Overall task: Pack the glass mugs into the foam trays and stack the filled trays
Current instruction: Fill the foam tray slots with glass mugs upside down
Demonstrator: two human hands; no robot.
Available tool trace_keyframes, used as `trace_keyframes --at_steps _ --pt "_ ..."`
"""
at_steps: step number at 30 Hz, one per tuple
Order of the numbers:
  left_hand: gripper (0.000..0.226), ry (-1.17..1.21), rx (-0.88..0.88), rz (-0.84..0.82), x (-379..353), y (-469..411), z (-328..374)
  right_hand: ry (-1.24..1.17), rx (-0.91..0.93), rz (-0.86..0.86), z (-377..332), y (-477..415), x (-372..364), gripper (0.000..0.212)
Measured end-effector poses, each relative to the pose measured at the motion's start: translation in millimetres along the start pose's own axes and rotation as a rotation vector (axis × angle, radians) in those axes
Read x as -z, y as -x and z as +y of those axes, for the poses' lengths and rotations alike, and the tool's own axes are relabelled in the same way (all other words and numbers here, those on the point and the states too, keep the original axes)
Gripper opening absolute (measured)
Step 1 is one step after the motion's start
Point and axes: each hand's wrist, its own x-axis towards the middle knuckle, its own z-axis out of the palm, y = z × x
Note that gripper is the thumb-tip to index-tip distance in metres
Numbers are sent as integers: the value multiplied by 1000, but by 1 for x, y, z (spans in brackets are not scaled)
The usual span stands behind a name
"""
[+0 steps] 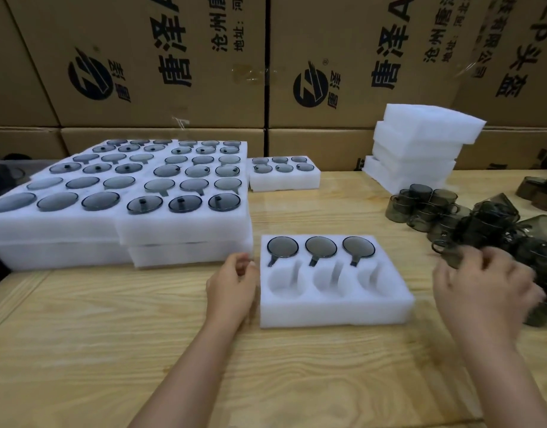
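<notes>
A white foam tray [334,313] lies in front of me on the wooden table. Its far row holds three smoky glass mugs [321,247]; its near row of three pockets is bare. My left hand [232,284] rests beside the tray's left edge, fingers loosely curled and holding nothing. My right hand [485,282] hovers to the right of the tray, blurred, fingers spread toward a heap of loose dark glass mugs [482,220]. Whether it touches a mug I cannot tell.
Filled foam trays [117,223] sit stacked in layers at the left. One small filled tray [284,180] stands behind them. A pile of unfilled foam trays [420,143] rises at the back right. Cardboard boxes [173,57] wall off the far side.
</notes>
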Motion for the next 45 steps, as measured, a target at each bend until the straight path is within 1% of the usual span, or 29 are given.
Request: trace_keyframes --at_steps 2,6,9,11,15,18,21,23,25,26,28,30,32,36,38,40,42,45 --pt "21 -15 0 1 0 -1 0 104 -66 -75 17 4 1 37" --pt "20 10 9 7 0 -1 -1 203 -144 -245 26 4 -2 37" --pt "19 27 6 19 0 -1 -2 248 -94 -322 26 8 -3 28" --pt "19 17 3 21 -1 -2 -2 176 -50 -326 25 10 -5 26" --pt "20 -3 -7 24 -2 -4 -4 3 97 -351 17 20 -9 42" --pt "18 21 -18 28 -2 -3 -6 1 147 -345 13 23 -11 42" --pt "16 93 -52 45 -1 -1 -5 32 120 -433 18 20 -15 49" --pt "24 150 -117 63 0 3 -1 -21 114 -503 24 17 -19 51" --pt "30 167 -194 70 0 7 2 -94 117 -488 29 13 -19 48" --pt "31 166 -233 76 0 9 2 -115 85 -467 30 11 -19 46" --pt "27 168 -296 99 -1 12 4 -110 17 -481 33 9 -19 42" --pt "16 191 -340 120 -2 15 5 -101 -11 -532 35 9 -21 42" --pt "21 214 -380 142 -2 17 8 -134 -54 -490 33 10 -22 49" --pt "35 172 -517 196 2 22 13 -227 -150 -207 20 13 -12 73" --pt "36 129 -628 216 4 25 15 -359 -154 -50 7 13 -2 74" --pt "38 86 -735 200 5 28 16 -525 -117 46 -18 17 10 67" --pt "45 23 -839 158 4 30 17 -707 -78 8 -57 27 20 63" --pt "62 -62 -964 113 2 33 18 -858 26 -163 -120 47 28 64"
